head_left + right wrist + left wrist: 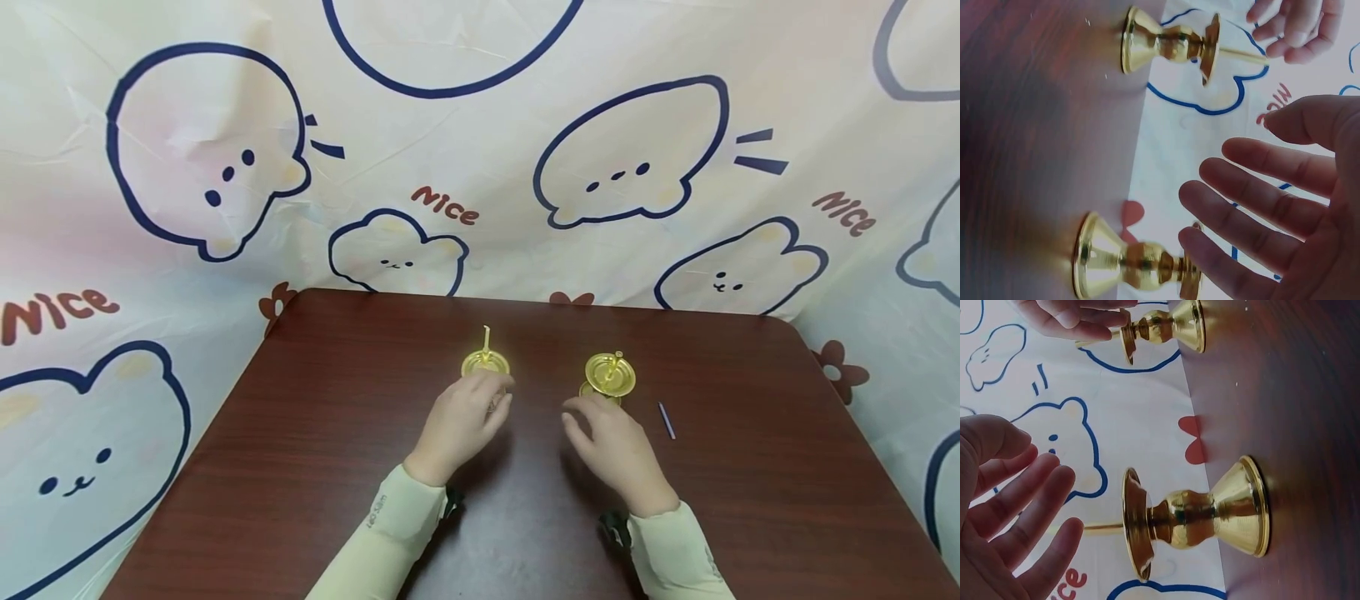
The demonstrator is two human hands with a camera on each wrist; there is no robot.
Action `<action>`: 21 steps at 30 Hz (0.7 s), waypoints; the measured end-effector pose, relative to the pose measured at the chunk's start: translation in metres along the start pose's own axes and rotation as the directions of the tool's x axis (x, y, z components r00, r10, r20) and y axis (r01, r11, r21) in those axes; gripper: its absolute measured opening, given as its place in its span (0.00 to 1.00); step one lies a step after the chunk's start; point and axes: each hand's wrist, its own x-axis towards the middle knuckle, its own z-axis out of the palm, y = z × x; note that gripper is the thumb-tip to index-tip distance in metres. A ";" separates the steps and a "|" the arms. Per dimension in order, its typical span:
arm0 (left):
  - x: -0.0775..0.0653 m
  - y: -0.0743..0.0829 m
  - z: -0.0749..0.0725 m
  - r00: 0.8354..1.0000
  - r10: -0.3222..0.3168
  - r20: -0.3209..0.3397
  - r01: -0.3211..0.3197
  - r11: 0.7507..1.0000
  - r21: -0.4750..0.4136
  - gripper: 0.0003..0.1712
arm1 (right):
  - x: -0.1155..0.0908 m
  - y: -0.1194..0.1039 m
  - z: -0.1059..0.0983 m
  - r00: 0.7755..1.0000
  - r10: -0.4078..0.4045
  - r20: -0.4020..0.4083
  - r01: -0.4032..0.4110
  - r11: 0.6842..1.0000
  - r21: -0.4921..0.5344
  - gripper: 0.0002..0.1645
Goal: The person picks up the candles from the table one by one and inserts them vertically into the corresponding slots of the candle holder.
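Two gold candle holders stand upright on the table. From the left candle holder (474, 367) rises a thin pale yellow stick (487, 337). The right candle holder (606, 385) has a wide dish and a short upright piece on top. My left hand (463, 425) hovers beside the left holder, fingers loosely bent; the left wrist view shows a gap between the fingertips and the holder's dish (1137, 525). My right hand (618, 450) is near the right holder, its fingers (1260, 212) spread and partly covering that holder's top in the right wrist view. Neither hand holds anything.
A thin purplish stick (667, 421) lies on the dark brown table (300, 467), right of the right holder. Behind the table hangs a pale cloth (495, 150) printed with bears and the word Nice.
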 end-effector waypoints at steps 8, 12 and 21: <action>0.005 0.009 0.009 0.998 0.010 0.064 -0.011 1.000 0.017 0.12 | -0.005 0.013 -0.011 0.998 0.057 0.011 -0.057 0.998 0.010 0.10; 0.009 0.013 0.014 0.995 0.001 0.104 -0.001 1.000 -0.002 0.13 | -0.007 0.020 -0.014 0.997 0.079 0.002 -0.079 0.997 0.022 0.10; 0.016 0.025 0.025 0.981 -0.015 0.193 0.012 1.000 0.018 0.18 | -0.008 0.033 -0.027 0.990 0.144 0.001 -0.144 0.989 0.039 0.12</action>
